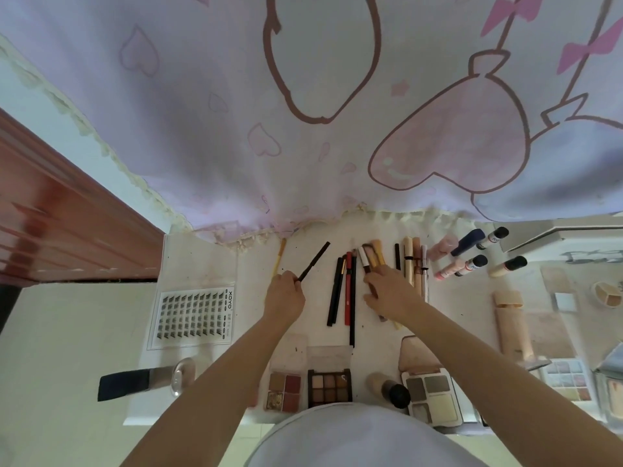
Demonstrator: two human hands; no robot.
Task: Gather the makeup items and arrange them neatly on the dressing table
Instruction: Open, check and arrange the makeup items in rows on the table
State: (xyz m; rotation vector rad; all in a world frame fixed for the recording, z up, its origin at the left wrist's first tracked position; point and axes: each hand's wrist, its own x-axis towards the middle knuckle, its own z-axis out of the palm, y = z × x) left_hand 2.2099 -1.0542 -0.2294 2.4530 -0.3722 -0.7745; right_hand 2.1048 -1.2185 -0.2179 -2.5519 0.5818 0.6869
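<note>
Two hands work over the dressing table (256,264): we see the left hand (285,296) pinching the lower end of a thin dark pencil (313,261), which angles up and away above the tabletop. The right hand (387,291) rests curled on a cluster of beige sticks (372,254), gripping them, just right of the row of black and red pencils (345,291) lying side by side.

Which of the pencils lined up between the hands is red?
The red pencil, third from the left in the row; its neighbours on both sides are black.
</note>
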